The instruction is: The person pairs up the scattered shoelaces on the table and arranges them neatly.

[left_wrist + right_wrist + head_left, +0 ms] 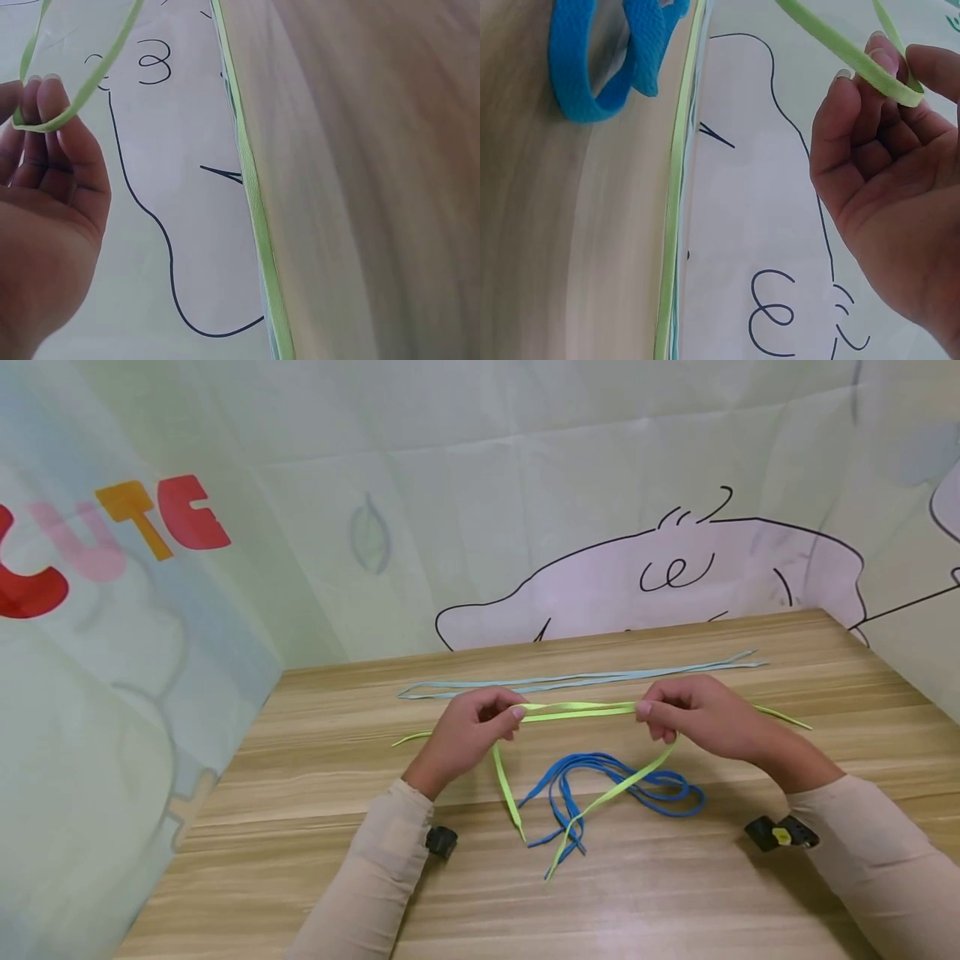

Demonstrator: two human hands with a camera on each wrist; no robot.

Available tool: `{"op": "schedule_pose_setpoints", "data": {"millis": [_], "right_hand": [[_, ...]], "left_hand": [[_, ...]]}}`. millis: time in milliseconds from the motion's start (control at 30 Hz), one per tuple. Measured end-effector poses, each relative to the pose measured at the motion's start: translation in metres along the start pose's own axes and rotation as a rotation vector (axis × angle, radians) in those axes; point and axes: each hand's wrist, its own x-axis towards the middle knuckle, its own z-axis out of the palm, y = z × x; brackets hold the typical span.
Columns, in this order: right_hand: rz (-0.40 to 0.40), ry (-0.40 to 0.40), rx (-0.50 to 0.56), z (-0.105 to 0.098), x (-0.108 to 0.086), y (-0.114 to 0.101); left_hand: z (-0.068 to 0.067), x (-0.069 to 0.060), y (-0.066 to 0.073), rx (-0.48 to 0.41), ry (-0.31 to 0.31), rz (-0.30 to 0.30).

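Note:
A yellow-green shoelace is stretched between both hands above the table. My left hand pinches it between thumb and fingers, and one end hangs down below that hand. On the other side my right hand pinches the same shoelace; its longer end slants down across a blue shoelace. The blue one lies loosely looped on the table. Behind the hands, a second yellow-green shoelace lies across the table, partly hidden by them. In the right wrist view the held shoelace bends at the fingertips.
A pale blue shoelace, laid out lengthwise and doubled, is near the back of the wooden table. A printed cloth backdrop stands behind and to the left of the table. Dark wrist cameras sit under both sleeves.

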Motion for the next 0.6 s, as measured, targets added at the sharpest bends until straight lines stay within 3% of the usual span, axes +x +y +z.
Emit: {"op": "schedule_pose_setpoints", "data": {"millis": [267, 600], "right_hand": [[0.021, 0.069, -0.051, -0.009, -0.002, -0.002], [-0.012, 0.12, -0.013, -0.017, -0.006, -0.003]], "left_hand": [[-0.006, 0.0, 0.002, 0.031, 0.03, 0.004], [-0.013, 0.0, 0.002, 0.019, 0.071, -0.012]]}}
